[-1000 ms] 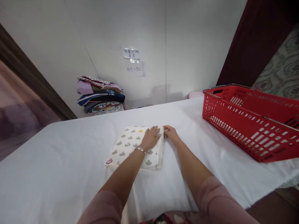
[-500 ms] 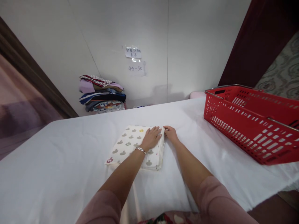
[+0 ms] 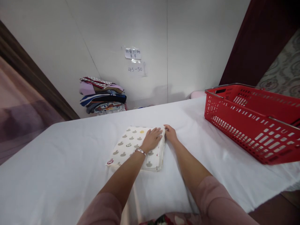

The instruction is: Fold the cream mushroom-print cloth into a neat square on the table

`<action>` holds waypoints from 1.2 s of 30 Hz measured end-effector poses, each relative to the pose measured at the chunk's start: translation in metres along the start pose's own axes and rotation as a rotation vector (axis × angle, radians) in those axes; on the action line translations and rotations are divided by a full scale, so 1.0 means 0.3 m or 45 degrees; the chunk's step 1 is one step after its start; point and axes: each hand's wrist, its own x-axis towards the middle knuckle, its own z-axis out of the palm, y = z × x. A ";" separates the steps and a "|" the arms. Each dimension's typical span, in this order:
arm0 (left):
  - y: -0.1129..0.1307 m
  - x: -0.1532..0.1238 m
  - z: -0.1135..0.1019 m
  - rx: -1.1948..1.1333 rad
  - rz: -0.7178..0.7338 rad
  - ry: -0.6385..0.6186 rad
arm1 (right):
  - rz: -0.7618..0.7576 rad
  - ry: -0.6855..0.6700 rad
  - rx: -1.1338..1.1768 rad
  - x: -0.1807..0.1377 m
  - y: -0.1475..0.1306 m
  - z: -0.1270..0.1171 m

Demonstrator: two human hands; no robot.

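Note:
A folded white cloth [image 3: 127, 146] with grey and coloured shapes lies in the middle of the white-covered table [image 3: 58, 162]. My left hand [image 3: 152, 138] rests flat on its far right part, fingers stretched out, a silver bracelet on the wrist. My right hand [image 3: 170, 133] sits at the cloth's far right corner, fingers curled against the edge; whether they pinch the cloth is hard to see.
A red plastic basket [image 3: 253, 125] with metal handles stands on the table at the right. A stack of folded clothes [image 3: 102, 95] sits against the back wall at the left. Two paper notes [image 3: 134, 61] are stuck on the wall.

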 end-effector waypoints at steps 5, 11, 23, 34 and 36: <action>0.001 -0.002 -0.005 -0.006 -0.002 -0.007 | -0.063 -0.066 -0.059 0.002 -0.009 -0.016; 0.005 -0.002 -0.009 0.015 0.009 -0.003 | -0.052 -0.059 -0.061 -0.010 -0.024 -0.015; 0.043 -0.123 -0.057 0.045 -0.087 -0.033 | 0.164 -0.446 0.313 0.007 -0.024 -0.090; 0.073 -0.172 -0.033 0.148 -0.059 0.006 | 0.081 -0.266 0.164 -0.012 -0.048 -0.053; 0.073 -0.171 -0.032 0.162 -0.047 0.009 | 0.049 -0.190 0.091 -0.010 -0.041 -0.036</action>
